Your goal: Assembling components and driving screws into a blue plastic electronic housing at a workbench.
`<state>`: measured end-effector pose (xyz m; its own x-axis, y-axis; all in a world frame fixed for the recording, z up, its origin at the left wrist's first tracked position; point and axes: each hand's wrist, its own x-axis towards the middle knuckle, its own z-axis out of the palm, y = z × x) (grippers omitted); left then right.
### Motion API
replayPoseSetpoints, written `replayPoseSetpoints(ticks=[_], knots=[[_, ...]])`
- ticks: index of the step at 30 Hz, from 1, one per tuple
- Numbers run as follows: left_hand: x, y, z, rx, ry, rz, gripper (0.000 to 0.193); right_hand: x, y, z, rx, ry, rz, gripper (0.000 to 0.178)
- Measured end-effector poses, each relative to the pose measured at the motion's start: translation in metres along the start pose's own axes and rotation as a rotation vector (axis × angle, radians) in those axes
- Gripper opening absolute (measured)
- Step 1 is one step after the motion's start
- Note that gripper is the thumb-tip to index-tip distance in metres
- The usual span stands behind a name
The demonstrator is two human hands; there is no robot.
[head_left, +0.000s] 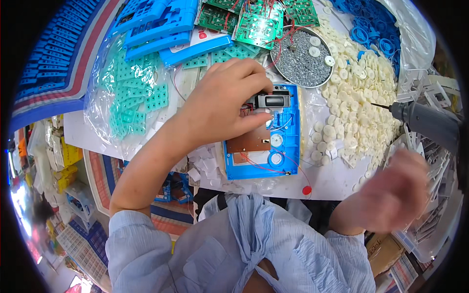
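My left hand [227, 95] reaches across a shallow blue plastic case [288, 163] lying on the table. Its thumb and fingers grip a black rectangular part [273, 101] at the far end of the case. Inside the case are a brown circuit board [244, 142], thin red wires and white round parts. A red disc [307, 190] on a wire lies outside, by the table's near edge. Smeared by motion, my right hand [395, 195] is at the right, below a grey electric screwdriver [422, 121] whose bit points left. Its fingers cannot be made out.
Beyond the case stand a round metal dish [305, 56] of small screws, green circuit boards [259, 24] and stacked blue casings [159, 29]. Cream plastic wheels [361, 102] are heaped to the right. A clear bag with turquoise pieces [129, 102] lies left.
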<state>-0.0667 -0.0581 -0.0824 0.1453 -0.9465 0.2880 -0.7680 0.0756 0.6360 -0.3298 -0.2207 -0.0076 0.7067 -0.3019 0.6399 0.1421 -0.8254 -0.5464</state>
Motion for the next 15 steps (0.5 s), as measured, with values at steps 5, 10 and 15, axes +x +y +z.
replayPoseSetpoints(ticks=[5,10,15], knots=[[-0.013,-0.009,0.011,0.017,0.013,-0.05,0.032,-0.009,0.008,0.089,-0.044,-0.297,0.263,0.012],[-0.017,-0.01,0.015,-0.012,0.079,-0.032,0.032,-0.009,0.007,0.113,-0.262,-0.432,0.308,0.011],[-0.021,-0.013,0.021,-0.034,0.124,-0.019,0.032,-0.01,0.0,0.129,-0.411,-0.504,0.412,0.014]])
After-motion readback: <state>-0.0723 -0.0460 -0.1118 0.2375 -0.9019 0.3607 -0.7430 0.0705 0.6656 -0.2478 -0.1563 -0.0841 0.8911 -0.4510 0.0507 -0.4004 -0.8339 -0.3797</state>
